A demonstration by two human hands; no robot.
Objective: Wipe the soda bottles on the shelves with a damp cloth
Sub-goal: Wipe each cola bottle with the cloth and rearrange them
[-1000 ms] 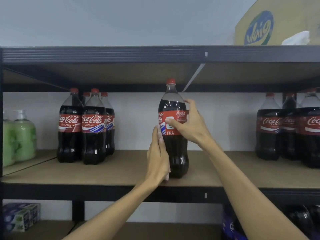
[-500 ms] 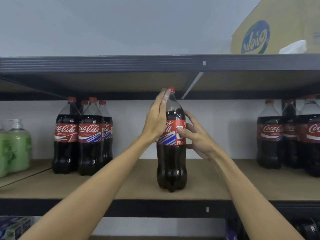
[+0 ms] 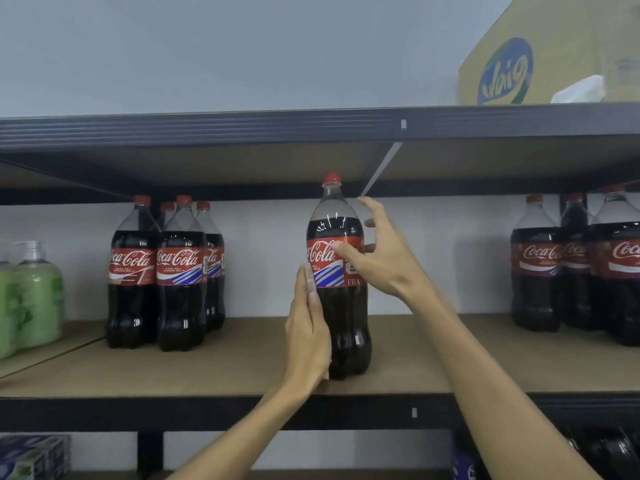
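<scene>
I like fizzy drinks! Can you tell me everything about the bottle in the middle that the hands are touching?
The bottle is tall, clear plastic with a red cap and a red Coca-Cola label with blue and white stripes. Dark soda fills it to just above the label; the neck looks empty. It stands upright, on its own, near the front of the brown shelf. The left hand presses flat against its left side. The right hand has its thumb on the label, fingers spread beside it.
</scene>
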